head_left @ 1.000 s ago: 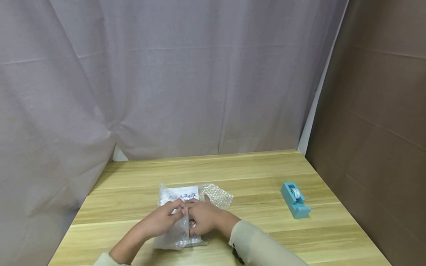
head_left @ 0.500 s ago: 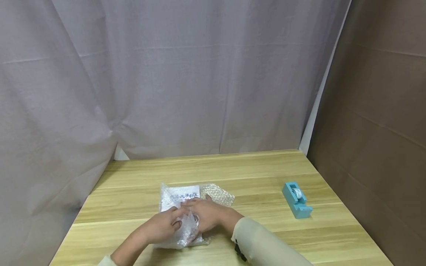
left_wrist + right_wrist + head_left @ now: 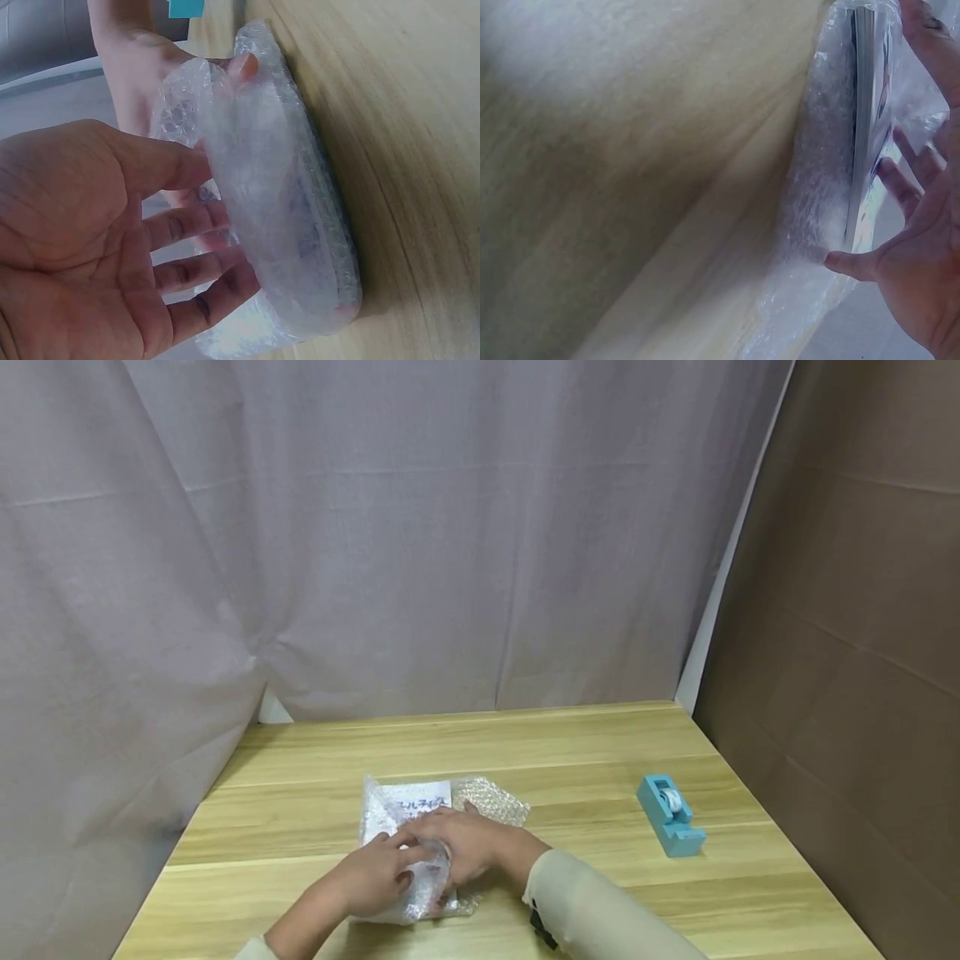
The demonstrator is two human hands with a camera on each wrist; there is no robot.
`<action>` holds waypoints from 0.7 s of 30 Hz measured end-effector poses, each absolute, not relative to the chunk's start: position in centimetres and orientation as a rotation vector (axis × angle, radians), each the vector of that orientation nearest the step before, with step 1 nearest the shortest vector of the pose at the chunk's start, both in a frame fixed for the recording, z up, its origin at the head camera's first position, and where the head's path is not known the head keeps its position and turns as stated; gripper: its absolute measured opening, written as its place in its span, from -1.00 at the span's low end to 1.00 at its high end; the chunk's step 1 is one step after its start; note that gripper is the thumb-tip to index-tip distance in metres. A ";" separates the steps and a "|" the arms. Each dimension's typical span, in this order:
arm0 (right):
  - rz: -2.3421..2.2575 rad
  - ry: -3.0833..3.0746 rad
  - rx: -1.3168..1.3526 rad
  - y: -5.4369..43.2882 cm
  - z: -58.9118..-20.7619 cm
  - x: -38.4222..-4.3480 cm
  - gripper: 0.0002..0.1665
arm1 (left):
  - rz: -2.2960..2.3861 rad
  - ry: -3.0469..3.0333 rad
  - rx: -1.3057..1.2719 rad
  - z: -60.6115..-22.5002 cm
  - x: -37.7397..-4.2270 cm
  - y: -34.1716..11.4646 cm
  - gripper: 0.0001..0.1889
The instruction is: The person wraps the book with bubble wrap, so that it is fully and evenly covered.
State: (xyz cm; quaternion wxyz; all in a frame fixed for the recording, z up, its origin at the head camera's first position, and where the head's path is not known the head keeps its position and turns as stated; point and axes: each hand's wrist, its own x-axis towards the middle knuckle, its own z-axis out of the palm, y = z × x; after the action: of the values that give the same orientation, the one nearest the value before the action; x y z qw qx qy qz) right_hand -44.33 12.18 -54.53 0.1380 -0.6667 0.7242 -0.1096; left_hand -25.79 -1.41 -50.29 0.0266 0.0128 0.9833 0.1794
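A book (image 3: 418, 795) with a white cover and blue characters lies on bubble wrap (image 3: 491, 800) near the table's front. One flap of the wrap is folded over the book's left and lower part. My left hand (image 3: 372, 878) touches this flap with loosely bent fingers; in the left wrist view its fingertips meet the clear sheet (image 3: 277, 225). My right hand (image 3: 471, 842) rests across the book with fingers spread, beside the flap's edge. In the right wrist view the page edges (image 3: 864, 112) show beside my right hand (image 3: 922, 255). Some fingertips are hidden.
A blue tape dispenser (image 3: 670, 816) with a roll of tape stands on the right of the wooden table (image 3: 570, 735). Grey curtain (image 3: 390, 543) hangs behind the table, and a brown one (image 3: 840, 610) along its right side.
The left hand held the flap's edge upright a second ago; the flap now lies further right over the book. The left fingers have loosened and spread. The right hand stays on the book.
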 end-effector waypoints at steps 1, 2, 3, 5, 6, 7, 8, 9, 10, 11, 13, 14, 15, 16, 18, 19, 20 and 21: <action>-0.305 2.093 -1.935 12.2 -54.5 -44.4 0.49 | 0.534 3.042 0.039 -50.4 -25.8 -1.4 -0.50; -0.294 2.087 -1.935 12.2 -54.5 -44.4 0.47 | 0.519 3.041 0.035 -50.4 -25.8 -1.4 -0.50; -0.289 2.078 -1.928 12.2 -54.4 -44.4 0.44 | 0.507 3.040 0.031 -50.4 -25.8 -1.3 -0.50; -0.290 2.054 -1.901 12.2 -54.3 -44.4 0.35 | 0.488 3.036 0.028 -50.5 -25.9 -1.4 -0.50; -0.297 2.041 -1.883 12.2 -54.2 -44.4 0.27 | 0.479 3.030 0.024 -50.5 -25.9 -1.4 -0.52; -0.304 2.032 -1.864 12.3 -54.1 -44.5 0.19 | 0.475 3.025 0.026 -50.5 -26.0 -1.4 -0.52; -0.308 2.022 -1.841 12.3 -54.1 -44.5 0.10 | 0.475 3.022 0.027 -50.6 -26.0 -1.4 -0.53; -0.313 2.017 -1.822 12.3 -54.1 -44.5 0.05 | 0.466 3.024 0.034 -50.6 -26.0 -1.4 -0.53; -0.310 2.016 -1.813 12.3 -54.1 -44.5 0.03 | 0.461 3.024 0.038 -50.7 -26.1 -1.4 -0.53; -0.307 2.017 -1.808 12.3 -54.1 -44.6 0.04 | 0.460 3.025 0.042 -50.7 -26.1 -1.4 -0.53; -0.286 2.028 -1.814 12.4 -54.1 -44.6 0.09 | 0.455 3.037 0.055 -50.8 -26.1 -1.4 -0.51; -0.274 2.034 -1.825 12.4 -54.1 -44.6 0.14 | 0.458 3.040 0.057 -50.9 -26.1 -1.5 -0.50; -0.260 2.042 -1.840 12.4 -54.1 -44.5 0.18 | 0.467 3.039 0.056 -50.9 -26.1 -1.6 -0.48; -0.246 2.050 -1.856 12.5 -54.1 -44.5 0.22 | 0.487 3.039 0.052 -50.9 -26.1 -1.6 -0.45; -0.229 2.064 -1.885 12.5 -54.2 -44.5 0.26 | 0.529 3.037 0.045 -50.9 -26.1 -1.9 -0.44; -0.229 2.068 -1.893 12.5 -54.3 -44.4 0.28 | 0.556 3.032 0.033 -51.0 -26.1 -2.0 -0.45; -0.230 2.071 -1.903 12.5 -54.4 -44.4 0.29 | 0.583 3.025 0.017 -51.0 -26.1 -2.1 -0.46; -0.232 2.075 -1.913 12.6 -54.5 -44.3 0.29 | 0.599 3.021 0.005 -51.1 -26.2 -2.3 -0.48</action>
State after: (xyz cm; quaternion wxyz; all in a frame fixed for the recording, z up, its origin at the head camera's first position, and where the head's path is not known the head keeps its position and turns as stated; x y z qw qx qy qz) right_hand -44.31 12.55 -54.54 0.1542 -0.6674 0.7240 -0.0811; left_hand -26.16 -2.26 -51.08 0.0309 0.0017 0.9804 0.1945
